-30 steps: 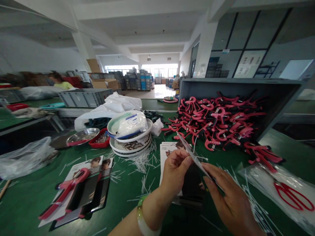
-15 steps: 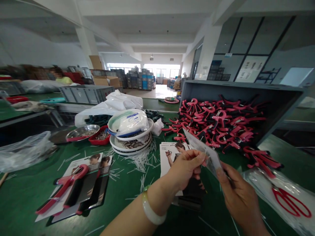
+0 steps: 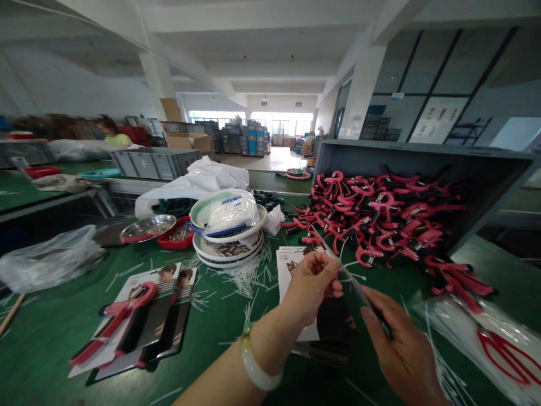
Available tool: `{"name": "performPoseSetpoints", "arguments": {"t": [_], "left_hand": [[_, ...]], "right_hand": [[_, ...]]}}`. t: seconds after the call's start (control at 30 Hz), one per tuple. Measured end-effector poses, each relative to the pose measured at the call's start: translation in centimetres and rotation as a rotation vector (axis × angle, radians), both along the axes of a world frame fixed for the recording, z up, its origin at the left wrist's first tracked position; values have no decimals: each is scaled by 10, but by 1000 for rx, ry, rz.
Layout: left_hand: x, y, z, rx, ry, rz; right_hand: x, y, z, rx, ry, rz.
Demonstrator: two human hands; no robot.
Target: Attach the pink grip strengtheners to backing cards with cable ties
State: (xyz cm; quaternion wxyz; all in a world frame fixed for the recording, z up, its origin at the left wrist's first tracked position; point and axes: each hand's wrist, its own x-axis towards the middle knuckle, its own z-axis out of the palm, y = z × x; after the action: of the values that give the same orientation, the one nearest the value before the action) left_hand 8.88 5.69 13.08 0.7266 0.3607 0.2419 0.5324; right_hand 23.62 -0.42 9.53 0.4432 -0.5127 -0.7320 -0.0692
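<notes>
The left hand (image 3: 315,285) hides part of the card stack (image 3: 333,321); the right edge clips the red scissors (image 3: 505,352); the poster (image 3: 439,119) is too small to read.

The bare right hand (image 3: 401,338) grips a thin, flat card (image 3: 354,286) nearly edge-on, while the bare left hand (image 3: 311,282), below a pale green-and-white bangle (image 3: 256,363), pinches its fingertips together against the card, what lies between them hidden. Beneath them, a stack of black-and-white printed cards (image 3: 284,273) rests on the green tabletop (image 3: 207,332), near pink-and-black plastic clamps (image 3: 384,206) heaped in and before a grey plastic crate (image 3: 422,148).
</notes>
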Motion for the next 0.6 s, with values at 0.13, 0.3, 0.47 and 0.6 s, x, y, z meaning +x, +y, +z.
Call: {"name": "performPoseSetpoints", "arguments": {"t": [0.13,0.3,0.47,0.6], "left_hand": [[-13,-9,-11,72,-25,112],[-61,-4,-19,197,514,39],[-91,8,-34,591,1082,445],[-90,7,-57,603,1074,554]], "right_hand": [[-11,2,-4,134,-141,80],[-30,7,-11,169,-303,114],[-40,14,-18,14,-355,158],[-21,16,-19,-200,-323,180]]}}
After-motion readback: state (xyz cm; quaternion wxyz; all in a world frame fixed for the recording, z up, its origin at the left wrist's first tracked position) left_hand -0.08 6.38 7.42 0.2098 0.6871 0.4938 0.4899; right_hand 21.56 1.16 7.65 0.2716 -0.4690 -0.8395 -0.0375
